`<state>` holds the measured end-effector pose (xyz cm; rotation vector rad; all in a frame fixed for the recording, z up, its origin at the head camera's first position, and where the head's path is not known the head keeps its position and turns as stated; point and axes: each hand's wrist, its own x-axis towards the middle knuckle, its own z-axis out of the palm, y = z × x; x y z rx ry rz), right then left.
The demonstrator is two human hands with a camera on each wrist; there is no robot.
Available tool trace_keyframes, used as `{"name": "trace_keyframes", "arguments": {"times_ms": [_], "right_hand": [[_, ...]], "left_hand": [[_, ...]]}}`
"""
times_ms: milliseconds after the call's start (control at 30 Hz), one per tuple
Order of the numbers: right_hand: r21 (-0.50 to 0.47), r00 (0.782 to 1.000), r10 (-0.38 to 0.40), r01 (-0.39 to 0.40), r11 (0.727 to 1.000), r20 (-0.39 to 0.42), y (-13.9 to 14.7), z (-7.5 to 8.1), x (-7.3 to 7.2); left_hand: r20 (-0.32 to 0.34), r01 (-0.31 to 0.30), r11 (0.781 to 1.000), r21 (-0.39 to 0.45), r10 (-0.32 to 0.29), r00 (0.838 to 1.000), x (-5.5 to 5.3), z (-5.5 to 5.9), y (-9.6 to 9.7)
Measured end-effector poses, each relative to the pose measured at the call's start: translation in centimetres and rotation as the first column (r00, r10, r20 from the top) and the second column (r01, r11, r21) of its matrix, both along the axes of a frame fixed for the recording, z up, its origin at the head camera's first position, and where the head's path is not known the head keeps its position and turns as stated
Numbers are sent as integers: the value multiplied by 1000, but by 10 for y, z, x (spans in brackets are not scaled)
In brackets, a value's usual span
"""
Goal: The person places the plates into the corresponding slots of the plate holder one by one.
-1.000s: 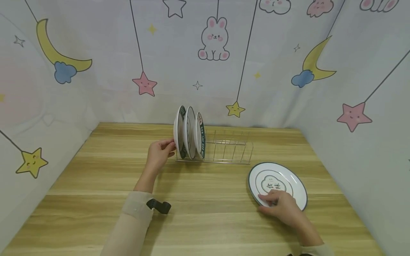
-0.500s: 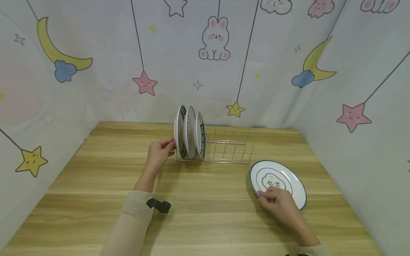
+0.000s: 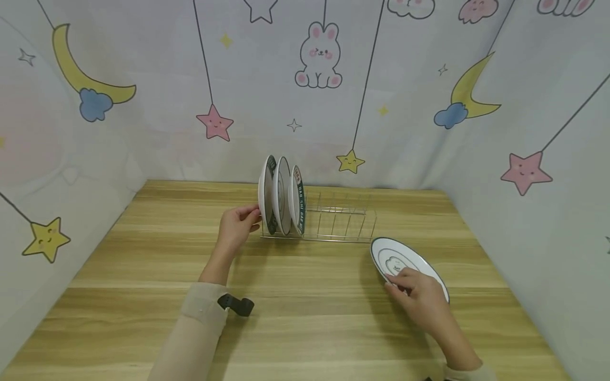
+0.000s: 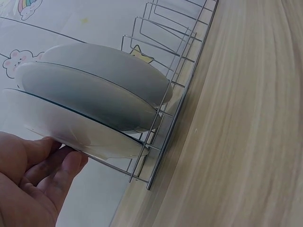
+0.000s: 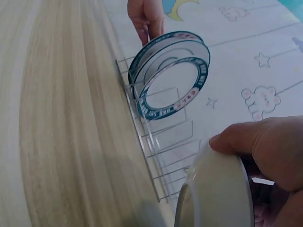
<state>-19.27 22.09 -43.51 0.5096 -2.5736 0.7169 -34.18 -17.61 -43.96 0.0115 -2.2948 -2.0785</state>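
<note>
Near the right side of the table, a white plate (image 3: 415, 260) with a dark blue rim is tilted up, and my right hand (image 3: 421, 299) pinches its near-left edge between thumb and fingers. The right wrist view shows the plate's pale underside (image 5: 220, 189). My left hand (image 3: 235, 228) is at the left end of a wire dish rack (image 3: 338, 242). In the left wrist view its thumb and fingers (image 4: 68, 168) pinch the end wire, close against the leftmost plate (image 4: 80, 130). Three plates stand upright in the rack, the rightmost plate (image 3: 296, 203) with a green lettered border.
Several wire slots (image 5: 173, 142) of the rack lie to the right of the standing plates. Behind the wooden table (image 3: 305, 323) hangs a white curtain (image 3: 267, 100) printed with stars, moons and a rabbit; it also runs along both sides.
My right hand has lifted the plate from lying nearly flat to a steeper tilt, moving slightly up and away. My left hand stays at the rack's end.
</note>
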Motion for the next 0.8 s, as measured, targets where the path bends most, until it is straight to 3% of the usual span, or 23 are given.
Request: {"name": "trace_keyframes", "arguments": {"times_ms": [167, 433, 567, 800], "right_hand": [[41, 997, -52, 54, 998, -55, -6, 12, 4], [-92, 995, -65, 58, 994, -79, -2, 23, -1], [-105, 989, -84, 71, 992, -118, 1, 33, -2], [-135, 958, -158, 128, 982, -240, 10, 51, -3]], "left_hand": [[2, 7, 1000, 8, -7, 1000, 0, 0, 0], [-4, 5, 1000, 11, -5, 1000, -1, -2, -1], [-7, 6, 1000, 12, -6, 1000, 0, -1, 0], [-12, 5, 1000, 23, -5, 1000, 1, 0, 1]]}}
